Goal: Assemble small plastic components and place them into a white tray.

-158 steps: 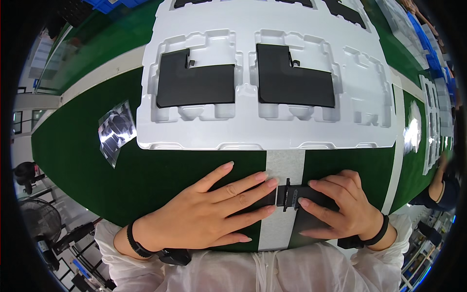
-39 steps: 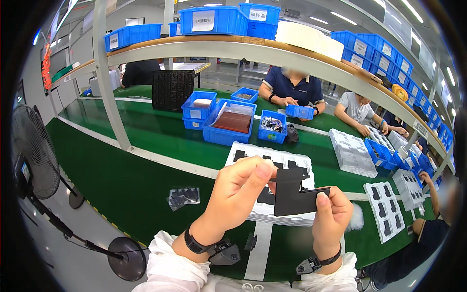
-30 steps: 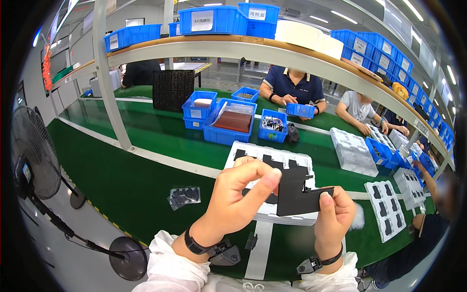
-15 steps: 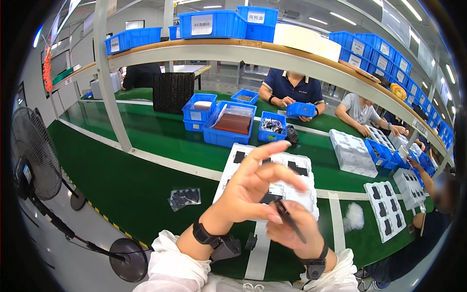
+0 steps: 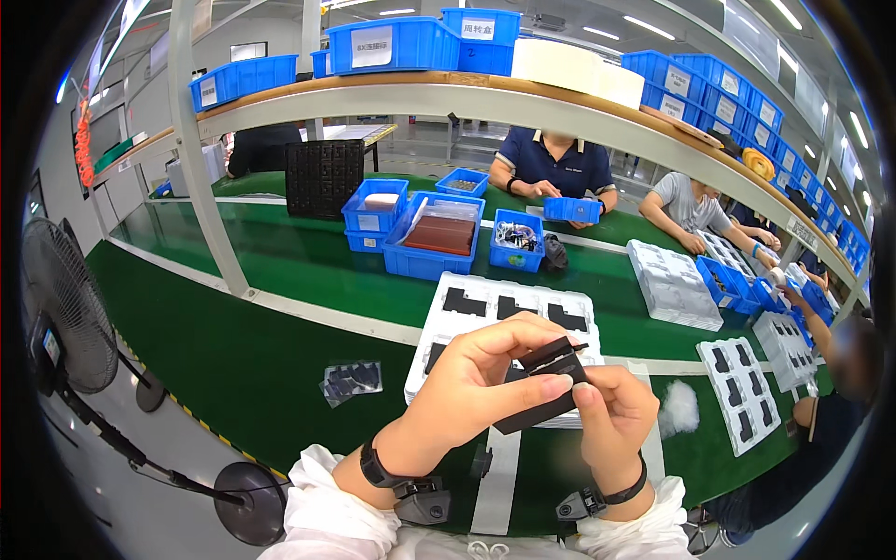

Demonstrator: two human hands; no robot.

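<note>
I hold a flat black plastic part (image 5: 548, 385) up in front of me with both hands. My left hand (image 5: 485, 383) pinches its top and near edge between fingers and thumb. My right hand (image 5: 614, 411) grips its right end from below. The part is tilted, with its edge toward me. Below it on the green belt lies a white moulded tray (image 5: 439, 343) with several black parts seated in its pockets.
Blue bins (image 5: 431, 237) stand on the far belt, a black crate (image 5: 324, 177) behind them. More white trays (image 5: 670, 282) (image 5: 742, 397) lie to the right. Other people work across and at the right. A floor fan (image 5: 65, 313) stands at my left. A foil bag (image 5: 353, 381) lies on the belt.
Five seconds ago my hands rested on the part at the belt's edge. I lifted it to eye level, and over the last second it has turned from face-on to edge-on.
</note>
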